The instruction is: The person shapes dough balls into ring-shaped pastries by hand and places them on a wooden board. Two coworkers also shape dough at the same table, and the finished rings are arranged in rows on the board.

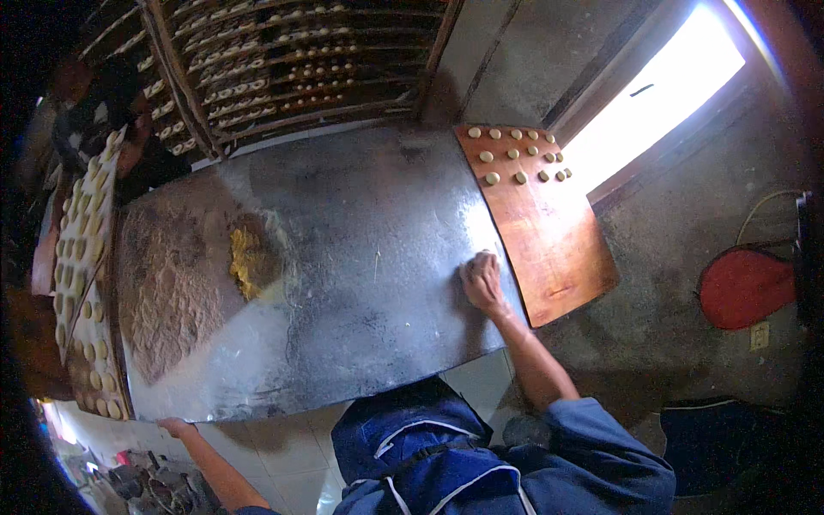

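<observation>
My right hand point(482, 281) is closed on the dark metal-looking tabletop point(369, 249), close to its right side. A small pale bit shows at its fingertips; what it holds, if anything, is too hidden to name. At the table's near left corner, my left hand point(176, 427) touches the edge, its fingers too small and partly hidden to read. Just right of my right hand lies a reddish-brown wooden board point(549, 249) with several round pale dough pieces point(512, 154) in rows at its far end.
Brown flour or crumbs point(176, 313) cover the table's left part, beside a yellow crumbly heap point(249, 262). A person point(94, 129) stands at the left by a board of dough pieces point(73, 249). Behind are racks of dough pieces point(318, 64). A red rounded object point(747, 287) hangs at right.
</observation>
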The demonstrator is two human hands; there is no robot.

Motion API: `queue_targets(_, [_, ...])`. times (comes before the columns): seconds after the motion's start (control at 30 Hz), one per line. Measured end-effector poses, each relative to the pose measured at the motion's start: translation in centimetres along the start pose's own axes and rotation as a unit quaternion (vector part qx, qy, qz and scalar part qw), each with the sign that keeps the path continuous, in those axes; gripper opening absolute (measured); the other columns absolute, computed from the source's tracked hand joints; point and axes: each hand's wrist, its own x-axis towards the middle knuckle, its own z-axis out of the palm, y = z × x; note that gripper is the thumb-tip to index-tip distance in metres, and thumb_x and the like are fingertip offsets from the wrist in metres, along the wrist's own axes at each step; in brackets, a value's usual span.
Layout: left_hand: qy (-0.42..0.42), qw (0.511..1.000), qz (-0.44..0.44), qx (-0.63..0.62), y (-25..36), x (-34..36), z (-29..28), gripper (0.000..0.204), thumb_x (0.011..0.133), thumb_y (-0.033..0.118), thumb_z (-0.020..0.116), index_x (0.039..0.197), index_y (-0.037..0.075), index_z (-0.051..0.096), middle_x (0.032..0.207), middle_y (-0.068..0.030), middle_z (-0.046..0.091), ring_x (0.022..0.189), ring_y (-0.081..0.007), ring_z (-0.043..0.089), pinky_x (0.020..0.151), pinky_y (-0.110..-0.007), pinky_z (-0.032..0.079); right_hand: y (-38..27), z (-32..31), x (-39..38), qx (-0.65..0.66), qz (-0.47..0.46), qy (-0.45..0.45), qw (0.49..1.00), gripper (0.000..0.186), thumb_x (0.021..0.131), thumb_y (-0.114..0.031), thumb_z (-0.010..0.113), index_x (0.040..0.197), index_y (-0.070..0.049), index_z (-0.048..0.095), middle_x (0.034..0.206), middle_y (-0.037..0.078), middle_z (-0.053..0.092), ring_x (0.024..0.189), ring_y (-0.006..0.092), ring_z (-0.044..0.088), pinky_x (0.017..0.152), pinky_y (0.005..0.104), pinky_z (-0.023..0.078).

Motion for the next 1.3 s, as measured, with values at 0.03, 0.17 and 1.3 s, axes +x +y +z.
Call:
queue_targets(0.03, [0.0, 0.998, 0.038, 0.053, -0.3, 0.1, 0.6, 0.06, 0.096, 0.042, 0.044, 0.14, 0.004, 0.032, 0.118, -0.0201, 0.06, 0.106, -0.0328, 0.062, 0.091, -0.047, 0.051, -0.7, 0.3, -1.3, 0.008, -0.047, 0.029, 0.998, 0.028, 0.088, -0.01, 0.06, 0.105, 0.006, 0.045, 0.094, 0.023, 0.048, 0.088, 0.0413, 0.048, 0.078, 0.0529, 0.038])
queue_targets(0.17, [0.049, 0.803, 0.273, 0.527, -0.7, 2.8, -1.0, 0.053, 0.097, 0.025, 0.045, 0.143, 0.006, 0.028, 0.12, -0.0186, 0.059, 0.108, -0.0304, 0.063, 0.09, -0.044, 0.053, 1.1, -2.3, -7.2, 0.148, -0.053, -0.093, 0.983, 0.029, 0.086, -0.009, 0.06, 0.105, 0.004, 0.041, 0.094, 0.024, 0.047, 0.087, 0.0427, 0.047, 0.076, 0.0512, 0.039])
queue_targets(1.3, [0.098, 0.835, 0.521, 0.146, -7.7, -10.9, 1.0, 0.066, 0.092, 0.046, 0.039, 0.143, 0.004, 0.033, 0.136, -0.0181, 0.049, 0.108, -0.0306, 0.058, 0.087, -0.047, 0.047, 2.4, -11.8, -4.2, 0.111, 0.092, -0.086, 0.986, 0.064, 0.069, -0.015, 0.075, 0.122, -0.005, 0.041, 0.114, 0.019, 0.05, 0.109, 0.0365, 0.049, 0.092, 0.0434, 0.041])
